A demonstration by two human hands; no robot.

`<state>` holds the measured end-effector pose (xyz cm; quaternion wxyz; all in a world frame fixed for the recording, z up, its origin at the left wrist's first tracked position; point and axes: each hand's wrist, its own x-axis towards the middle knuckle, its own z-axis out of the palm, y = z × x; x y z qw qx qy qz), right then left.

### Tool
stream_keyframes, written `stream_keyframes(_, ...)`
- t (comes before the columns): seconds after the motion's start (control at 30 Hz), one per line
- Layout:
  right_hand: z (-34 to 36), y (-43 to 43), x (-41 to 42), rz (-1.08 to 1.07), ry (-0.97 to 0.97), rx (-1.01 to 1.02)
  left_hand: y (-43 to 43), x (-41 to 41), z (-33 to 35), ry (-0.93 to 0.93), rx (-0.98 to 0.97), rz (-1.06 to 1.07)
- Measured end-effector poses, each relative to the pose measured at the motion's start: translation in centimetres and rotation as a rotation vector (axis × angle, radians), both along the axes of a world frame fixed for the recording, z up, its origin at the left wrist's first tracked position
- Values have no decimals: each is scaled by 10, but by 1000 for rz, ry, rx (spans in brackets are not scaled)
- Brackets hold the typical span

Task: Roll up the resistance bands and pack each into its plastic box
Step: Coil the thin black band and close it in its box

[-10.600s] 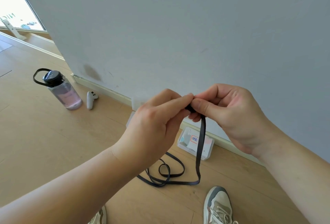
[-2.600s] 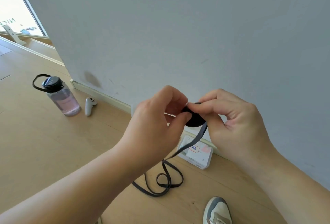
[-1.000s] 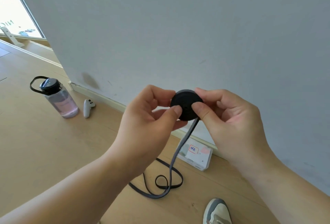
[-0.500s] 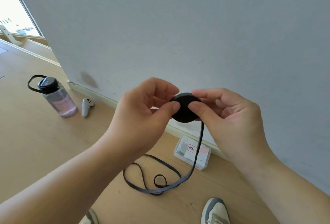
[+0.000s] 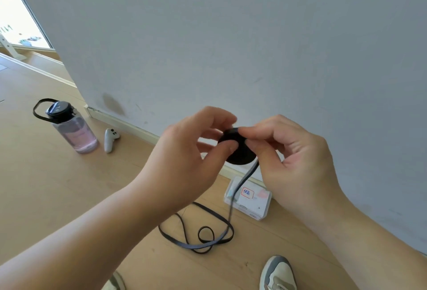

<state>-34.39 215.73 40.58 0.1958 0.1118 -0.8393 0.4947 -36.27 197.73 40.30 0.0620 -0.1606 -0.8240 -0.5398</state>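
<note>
From the head camera, you hold the black resistance band (image 5: pixel 239 151) in front of the wall (image 5: pixel 254 35), wound partway into a flat coil (image 5: pixel 240 154). Your left hand (image 5: pixel 184 158) pinches the coil, thumb on its near face and fingers curled behind it. Your right hand (image 5: pixel 298 162) pinches it from the other side, forefinger on the top edge and thumb on the face.

The loose tail (image 5: pixel 231 208) drops from the coil's lower right edge, passes in front of the plastic box (image 5: pixel 254 199) and ends in slack loops (image 5: pixel 203 239) on the wooden floor (image 5: pixel 46 185). The box sits on the floor against the skirting; whether it is open cannot be told.

Expect the band to be light, thin, limp and springy, so the coil will likely loosen if pressure comes off its faces. Keep one thumb flat across the layers while the other hand feeds the strap on. Take the tail close to the coil, not far down, so it goes on flat without a twist. The floor loops cross one another and may snag as they are drawn up.

A water bottle (image 5: pixel 71 128) and a white controller (image 5: pixel 109 139) stand well to the left; a shoe (image 5: pixel 277 273) shows at the bottom edge.
</note>
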Motion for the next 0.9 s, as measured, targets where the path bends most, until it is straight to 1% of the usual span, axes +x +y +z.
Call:
stream_keyframes(0.07, 2, -1, 1, 2, -6, 5, 1, 1, 0, 15, 16, -23)
stream_keyframes(0.2, 9, 1, -1, -52, -125, -264, 2, -2, 1, -75, 199, 55)
stream_keyframes(0.33, 10, 1, -1, -37, -189, -326, -1, -5, -1, -86, 379, 102)
stream_keyframes(0.4, 10, 0, 0, -9, -197, -356, -1, -5, 1, -133, 466, 98)
stream_keyframes(0.47, 10, 0, 0, -1, -201, -386, 2, -1, 2, -195, 500, 70)
stream_keyframes(0.53, 9, 1, -1, -6, -204, -372, 4, 1, 0, -233, 475, 32)
stream_keyframes(0.63, 7, 5, -4, -37, -191, -365, 1, -1, 1, -239, 389, -15)
stream_keyframes(0.77, 8, 12, -6, -19, -200, -375, -1, -3, 8, -297, 423, -86)
stream_keyframes(0.83, 9, 13, -6, -26, -184, -326, -1, -4, 6, -289, 305, -70)
stream_keyframes(0.9, 9, 12, -5, -14, -147, -207, 0, -3, 3, -212, 172, -32)
